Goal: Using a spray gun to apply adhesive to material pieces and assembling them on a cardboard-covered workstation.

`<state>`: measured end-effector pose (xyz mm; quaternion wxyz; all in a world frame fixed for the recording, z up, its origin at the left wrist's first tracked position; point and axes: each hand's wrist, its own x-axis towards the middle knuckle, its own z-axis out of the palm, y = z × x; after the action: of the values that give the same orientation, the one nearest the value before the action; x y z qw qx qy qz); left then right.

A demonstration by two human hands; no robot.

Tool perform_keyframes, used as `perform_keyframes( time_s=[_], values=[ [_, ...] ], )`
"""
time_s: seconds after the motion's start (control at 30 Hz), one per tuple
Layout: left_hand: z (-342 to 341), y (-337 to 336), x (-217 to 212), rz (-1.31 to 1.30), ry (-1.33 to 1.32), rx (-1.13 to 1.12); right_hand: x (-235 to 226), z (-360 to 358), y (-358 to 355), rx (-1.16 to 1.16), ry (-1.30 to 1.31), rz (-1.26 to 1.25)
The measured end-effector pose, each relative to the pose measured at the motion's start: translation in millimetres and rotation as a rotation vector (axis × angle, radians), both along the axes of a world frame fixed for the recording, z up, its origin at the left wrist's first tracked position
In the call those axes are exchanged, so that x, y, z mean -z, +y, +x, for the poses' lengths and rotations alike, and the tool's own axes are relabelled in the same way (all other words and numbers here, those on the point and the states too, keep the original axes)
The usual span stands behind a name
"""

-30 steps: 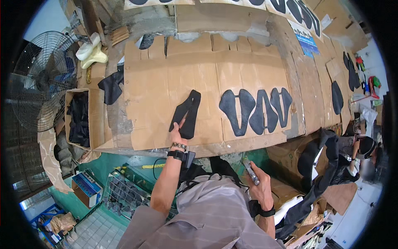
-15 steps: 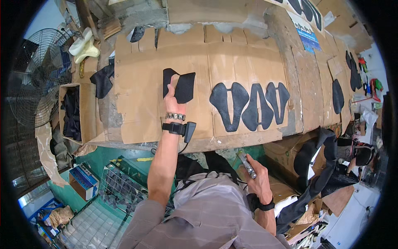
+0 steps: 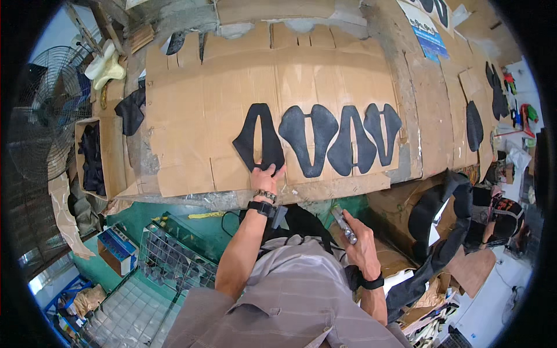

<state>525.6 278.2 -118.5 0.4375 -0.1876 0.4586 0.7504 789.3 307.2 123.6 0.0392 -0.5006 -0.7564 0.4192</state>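
L hand [image 3: 268,176] at btm of blk cutout [image 3: 271,148] (can't tell if grip's pinching), R hand [image 3: 364,246] closed round silver tool [image 3: 344,225], 3 similar pcs [image 3: 340,154] alongside on cardboard [image 3: 194,133]

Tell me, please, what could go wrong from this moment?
The left hand touches the leftmost black cutout close beside its neighbouring cutout, so a sideways slip might make them overlap. The right hand holds a silver tool away from the cardboard-covered bench; a loosened grip could drop it.
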Motion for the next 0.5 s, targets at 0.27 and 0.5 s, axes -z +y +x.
perform_keyframes(
  time_s=[0.27, 0.5],
  values=[
    [27, 3, 10, -0.123, -0.062, 0.015, 2, 1, 3, -0.028, 0.043, 0.009],
    [38, 4, -9, -0.288, -0.091, 0.11, 6, 6, -3, -0.019, 0.029, -0.014]
  ],
)
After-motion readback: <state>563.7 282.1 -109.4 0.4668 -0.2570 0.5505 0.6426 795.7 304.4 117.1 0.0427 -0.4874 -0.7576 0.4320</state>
